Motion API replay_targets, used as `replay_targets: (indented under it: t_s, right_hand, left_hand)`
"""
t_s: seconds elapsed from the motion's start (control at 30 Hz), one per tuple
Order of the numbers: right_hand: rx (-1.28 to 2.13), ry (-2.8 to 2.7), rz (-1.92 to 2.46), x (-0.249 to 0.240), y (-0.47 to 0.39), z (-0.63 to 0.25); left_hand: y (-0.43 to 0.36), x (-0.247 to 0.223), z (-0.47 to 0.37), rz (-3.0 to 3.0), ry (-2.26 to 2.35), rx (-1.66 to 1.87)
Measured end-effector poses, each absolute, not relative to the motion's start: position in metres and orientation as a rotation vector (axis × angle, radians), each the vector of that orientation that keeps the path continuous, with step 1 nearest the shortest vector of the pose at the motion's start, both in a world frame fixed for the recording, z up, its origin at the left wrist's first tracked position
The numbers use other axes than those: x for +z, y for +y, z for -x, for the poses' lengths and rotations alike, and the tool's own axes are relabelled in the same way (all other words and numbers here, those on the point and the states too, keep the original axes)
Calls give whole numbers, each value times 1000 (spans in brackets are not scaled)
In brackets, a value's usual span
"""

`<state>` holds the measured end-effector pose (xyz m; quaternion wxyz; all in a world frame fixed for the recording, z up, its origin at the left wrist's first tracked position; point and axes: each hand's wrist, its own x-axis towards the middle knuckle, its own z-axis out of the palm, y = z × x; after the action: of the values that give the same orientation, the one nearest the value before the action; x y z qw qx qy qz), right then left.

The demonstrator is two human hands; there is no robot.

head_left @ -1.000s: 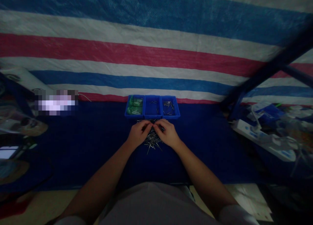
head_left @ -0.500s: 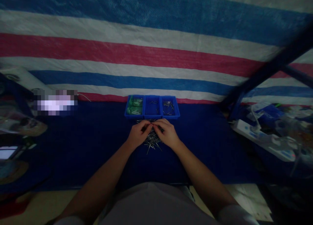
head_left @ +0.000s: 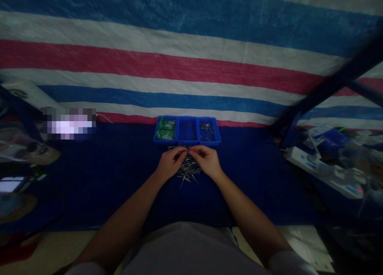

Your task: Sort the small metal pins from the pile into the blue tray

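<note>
My left hand and my right hand meet fingertip to fingertip above a loose pile of thin metal pins. On each, thumb and forefinger are pinched together. Whatever lies between the fingertips is too small and dark to make out. The pile spreads on the blue table, partly hidden by both hands. Just behind it stand three blue bins side by side. Green plastic packaging is in the left bin, a few thin pieces lie in the middle bin, and several metal pins lie in the right bin.
A white power strip with a plug lies at the right, near plastic bags and clutter. A blurred bright object and a phone-like screen are at the left. Behind the blue table hangs a striped tarp.
Both hands stay pinched over the pile. The right hand has shifted very slightly to the right, and the view has moved a little.
</note>
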<state>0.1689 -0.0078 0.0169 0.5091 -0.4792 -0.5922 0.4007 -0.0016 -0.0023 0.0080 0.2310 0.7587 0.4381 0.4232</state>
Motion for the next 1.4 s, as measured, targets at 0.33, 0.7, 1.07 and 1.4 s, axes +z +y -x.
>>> replay_targets:
  t_s: [0.33,0.7,1.07,1.4]
  right_hand:
    - [626,-1773,1222,24,-11,-173]
    - [918,-1548,1204,19,-10,-169]
    - [1369,-1177,1070,12,-5,-167]
    - [1243,-1262,1048,8,3,-171]
  left_hand:
    - [-3,5,1,-2157,1172,1134]
    - [-1,8,1,-2188,1236,1036]
    - [-2,11,3,-2262,1316,1056]
    - [-79,106,1,-2013,1370,1485]
